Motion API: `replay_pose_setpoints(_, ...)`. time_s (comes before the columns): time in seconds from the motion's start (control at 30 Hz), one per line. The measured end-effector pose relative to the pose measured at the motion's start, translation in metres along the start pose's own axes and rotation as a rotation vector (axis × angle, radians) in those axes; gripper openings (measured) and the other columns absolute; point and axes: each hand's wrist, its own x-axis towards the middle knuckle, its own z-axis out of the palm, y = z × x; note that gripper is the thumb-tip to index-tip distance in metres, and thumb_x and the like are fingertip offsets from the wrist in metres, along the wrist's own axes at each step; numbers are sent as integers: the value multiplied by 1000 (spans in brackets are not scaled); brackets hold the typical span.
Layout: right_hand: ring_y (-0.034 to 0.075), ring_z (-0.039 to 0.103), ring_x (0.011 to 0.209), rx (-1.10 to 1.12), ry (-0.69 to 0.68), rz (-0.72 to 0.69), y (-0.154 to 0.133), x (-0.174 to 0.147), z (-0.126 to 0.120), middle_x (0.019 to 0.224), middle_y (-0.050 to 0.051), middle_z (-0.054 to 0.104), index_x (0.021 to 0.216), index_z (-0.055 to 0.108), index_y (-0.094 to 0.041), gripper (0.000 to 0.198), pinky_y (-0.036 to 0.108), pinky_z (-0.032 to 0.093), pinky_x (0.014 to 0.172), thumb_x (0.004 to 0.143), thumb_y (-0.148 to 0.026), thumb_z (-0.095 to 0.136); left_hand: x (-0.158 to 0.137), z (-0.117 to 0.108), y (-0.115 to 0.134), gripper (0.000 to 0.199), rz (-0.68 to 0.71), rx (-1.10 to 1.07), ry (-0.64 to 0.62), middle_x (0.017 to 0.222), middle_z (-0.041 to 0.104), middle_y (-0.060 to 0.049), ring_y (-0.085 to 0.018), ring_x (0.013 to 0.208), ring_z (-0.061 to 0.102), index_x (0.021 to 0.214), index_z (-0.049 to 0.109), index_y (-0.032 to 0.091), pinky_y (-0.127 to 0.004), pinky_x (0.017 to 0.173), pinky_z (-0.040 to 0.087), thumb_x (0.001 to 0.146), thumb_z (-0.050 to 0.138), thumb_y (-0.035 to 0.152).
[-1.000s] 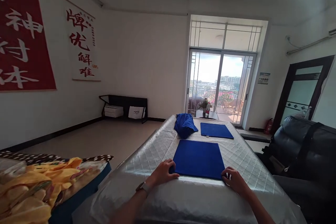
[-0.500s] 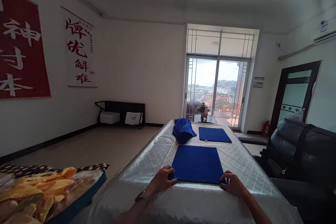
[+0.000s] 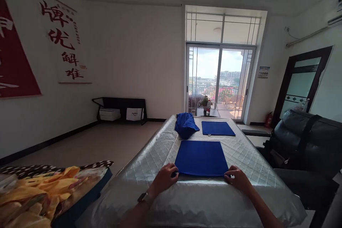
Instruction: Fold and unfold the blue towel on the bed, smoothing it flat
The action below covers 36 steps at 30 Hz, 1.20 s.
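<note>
A flat blue square of cloth [image 3: 201, 157], smooth and perhaps folded, lies before me on a table with a silvery quilted cover [image 3: 152, 155]. My left hand [image 3: 167, 176], a watch on its wrist, pinches the near left corner of the cloth. At the near right corner, my right hand [image 3: 236, 178] is closed on the edge, and a small white bit shows between its fingers. Farther back lie a second flat blue cloth [image 3: 218, 128] and a crumpled blue cloth heap [image 3: 185, 124].
On the left is a bed or cushion with yellow patterned bedding [image 3: 50, 192]. A black leather armchair [image 3: 301, 142] stands close on the right. Beyond the table are a small table with a plant [image 3: 205, 102] and a bottle [image 3: 208, 107], before a sliding glass door [image 3: 204, 74].
The view has tilted and come slightly closer. Both hands stay at the near corners of the cloth, which lies about as before. Fingers have shifted a little.
</note>
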Motion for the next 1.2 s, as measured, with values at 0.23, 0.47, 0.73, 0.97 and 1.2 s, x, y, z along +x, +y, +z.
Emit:
replay_pose_setpoints(0.23,22,64,102,-106,-5,-60,-11,-5,-6,102,4,71,99,79,-35,37,35,50,94,96,-50,45,9,-3,3,18,51,186,-145,99,70,-5,-25,98,65,94,69,28,-39,91,48,90,53,21)
replay_pose_setpoints(0.47,18,70,94,-332,107,-220,-8,-5,-3,114,6,71,108,72,-30,36,30,55,79,103,-32,37,22,-24,29,21,44,403,-289,98,72,-8,-26,96,68,89,64,23,-40,91,48,86,49,9)
replay_pose_setpoints(0.73,16,72,75,-363,217,-359,-19,19,-30,101,3,74,111,64,-25,28,27,54,62,106,-32,37,25,-48,20,23,38,387,-111,103,76,-6,-22,96,71,102,67,24,-35,87,52,94,49,12)
replay_pose_setpoints(0.97,15,71,74,-203,201,-454,-44,24,-73,104,3,72,113,64,-27,21,28,59,69,102,-39,51,27,-75,8,22,248,255,79,86,77,1,-18,78,74,100,70,25,-28,72,55,90,55,12)
replay_pose_setpoints(1.2,16,73,88,-236,317,-541,-62,12,-114,103,3,75,118,67,-28,22,26,61,77,101,-28,52,32,-131,33,22,527,321,318,83,77,3,-13,68,72,99,66,24,-27,71,55,92,53,7)
